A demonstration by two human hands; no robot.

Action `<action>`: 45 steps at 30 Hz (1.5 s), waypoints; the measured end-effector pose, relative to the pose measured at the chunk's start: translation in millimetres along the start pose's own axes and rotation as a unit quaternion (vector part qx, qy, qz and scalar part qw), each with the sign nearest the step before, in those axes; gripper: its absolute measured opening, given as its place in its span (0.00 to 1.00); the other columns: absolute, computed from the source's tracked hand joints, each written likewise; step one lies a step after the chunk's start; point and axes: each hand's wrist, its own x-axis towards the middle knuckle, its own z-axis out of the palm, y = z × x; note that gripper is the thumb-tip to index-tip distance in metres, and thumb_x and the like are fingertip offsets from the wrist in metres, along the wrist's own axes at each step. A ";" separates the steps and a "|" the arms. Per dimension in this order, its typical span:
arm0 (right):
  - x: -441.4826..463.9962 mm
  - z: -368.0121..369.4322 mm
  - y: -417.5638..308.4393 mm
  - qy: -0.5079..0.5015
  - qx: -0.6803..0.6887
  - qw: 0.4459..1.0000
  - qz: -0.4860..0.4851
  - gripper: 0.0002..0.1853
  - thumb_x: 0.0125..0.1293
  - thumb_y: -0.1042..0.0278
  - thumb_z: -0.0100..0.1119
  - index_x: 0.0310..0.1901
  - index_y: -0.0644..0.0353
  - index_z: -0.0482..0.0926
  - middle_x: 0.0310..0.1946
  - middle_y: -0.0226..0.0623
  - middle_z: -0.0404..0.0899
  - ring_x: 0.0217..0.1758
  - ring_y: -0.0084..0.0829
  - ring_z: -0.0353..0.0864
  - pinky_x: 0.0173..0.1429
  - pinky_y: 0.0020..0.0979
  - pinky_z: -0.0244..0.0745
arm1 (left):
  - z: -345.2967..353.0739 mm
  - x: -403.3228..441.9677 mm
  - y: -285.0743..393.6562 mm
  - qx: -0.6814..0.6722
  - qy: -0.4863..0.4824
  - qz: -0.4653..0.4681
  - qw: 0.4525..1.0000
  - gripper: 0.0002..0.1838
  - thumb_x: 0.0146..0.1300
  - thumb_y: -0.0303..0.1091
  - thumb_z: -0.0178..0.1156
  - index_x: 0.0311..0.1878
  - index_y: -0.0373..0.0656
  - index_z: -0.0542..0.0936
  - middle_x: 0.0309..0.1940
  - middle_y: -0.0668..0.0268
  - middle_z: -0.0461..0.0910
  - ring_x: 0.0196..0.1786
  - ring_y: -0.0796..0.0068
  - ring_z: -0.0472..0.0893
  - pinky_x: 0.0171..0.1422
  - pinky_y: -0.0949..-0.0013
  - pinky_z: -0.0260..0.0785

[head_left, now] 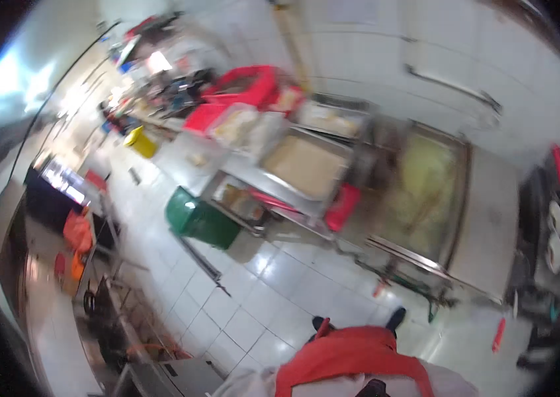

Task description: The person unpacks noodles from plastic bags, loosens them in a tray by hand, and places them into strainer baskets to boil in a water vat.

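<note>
Neither of my hands shows in the head view. My red apron [352, 354] and the tips of my dark shoes [395, 319] are at the bottom. In front and to the right stands a metal fryer-like vat [463, 192] holding yellowish liquid, with a long blurred shape in it. Left of the vat, a metal tray [342, 151] is filled with a smooth beige layer whose kind I cannot make out. A second metal tray [367, 106] with pale pieces sits behind it. The picture is smeared by motion.
A green bin [200, 218] stands on the white tiled floor [243, 327]. Red tubs [253, 83] and a plastic bag [247, 132] crowd the counter. A yellow bucket [139, 142] is farther back. Dark racks with white rolls [556, 245] are at right, a metal stand [121, 324] at left.
</note>
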 end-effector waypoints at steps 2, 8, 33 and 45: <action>-2.2 80.0 -37.2 -0.097 -0.237 0.963 -0.081 0.12 0.61 0.63 0.50 0.38 0.63 0.75 0.30 0.37 0.72 0.33 0.34 0.72 0.42 0.37 0.73 | 11.1 -43.7 -47.5 -0.049 -0.046 -0.088 0.994 0.09 0.61 0.33 0.53 0.29 0.38 0.74 0.25 0.54 0.76 0.28 0.56 0.76 0.35 0.53 0.68; -45.8 309.4 -181.4 -0.214 -0.579 0.670 -0.412 0.11 0.56 0.63 0.54 0.29 0.63 0.77 0.22 0.40 0.75 0.26 0.35 0.75 0.36 0.38 0.72 | 36.9 -91.7 -140.3 0.063 -0.072 -0.027 0.995 0.08 0.60 0.33 0.53 0.31 0.39 0.75 0.24 0.57 0.76 0.26 0.59 0.76 0.31 0.55 0.68; -222.0 945.7 -789.3 0.171 -0.382 0.634 -0.651 0.26 0.54 0.55 0.61 0.49 0.66 0.71 0.42 0.53 0.77 0.46 0.50 0.78 0.50 0.46 0.72 | -451.8 251.3 1.8 -0.637 0.092 -0.243 0.726 0.16 0.60 0.39 0.55 0.47 0.40 0.73 0.35 0.59 0.76 0.30 0.67 0.76 0.30 0.64 0.70; -247.3 953.6 -765.7 0.002 -0.128 0.777 -0.617 0.26 0.52 0.64 0.64 0.52 0.65 0.72 0.44 0.43 0.79 0.46 0.39 0.80 0.49 0.37 0.75 | -530.0 375.4 -11.0 -0.605 0.007 -0.090 0.791 0.17 0.61 0.40 0.54 0.47 0.38 0.74 0.33 0.59 0.75 0.29 0.68 0.76 0.29 0.67 0.70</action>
